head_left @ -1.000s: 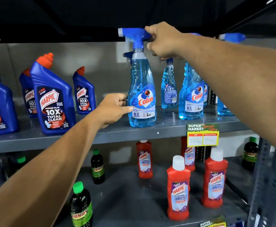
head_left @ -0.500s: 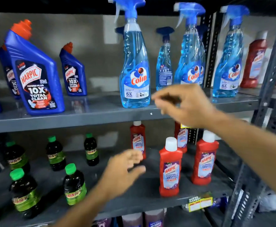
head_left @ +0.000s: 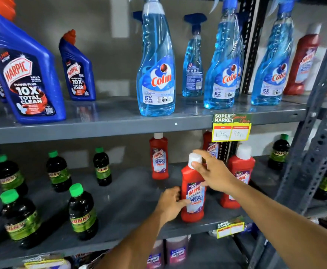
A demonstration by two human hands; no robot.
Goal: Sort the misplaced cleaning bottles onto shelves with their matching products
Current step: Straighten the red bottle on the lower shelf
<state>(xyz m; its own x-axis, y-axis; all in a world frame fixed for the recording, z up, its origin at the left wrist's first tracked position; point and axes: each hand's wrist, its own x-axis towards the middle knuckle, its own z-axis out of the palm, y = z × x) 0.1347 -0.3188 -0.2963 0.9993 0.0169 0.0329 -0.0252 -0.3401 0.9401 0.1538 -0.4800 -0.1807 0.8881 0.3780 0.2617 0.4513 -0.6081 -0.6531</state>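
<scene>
A red Harpic bathroom cleaner bottle (head_left: 192,197) with a white cap stands near the front of the lower shelf (head_left: 131,193). My right hand (head_left: 213,171) grips its neck just below the cap. My left hand (head_left: 169,204) wraps the bottle's lower left side. More red Harpic bottles (head_left: 158,158) stand behind and to the right (head_left: 240,171). On the upper shelf (head_left: 108,129) a blue Colin spray bottle (head_left: 156,74) stands free, with other Colin sprays (head_left: 223,74) to its right.
Blue Harpic toilet cleaner bottles (head_left: 26,74) fill the upper shelf's left. Dark Sunny bottles (head_left: 82,212) with green caps stand on the lower shelf's left, and more (head_left: 279,151) at the far right. A price tag (head_left: 231,128) hangs from the upper shelf edge. A perforated steel upright (head_left: 314,133) rises at right.
Both hands let go of the Colin spray on the upper shelf, dropped to the lower shelf, and closed on the front red Harpic bottle. The view tilted downward.
</scene>
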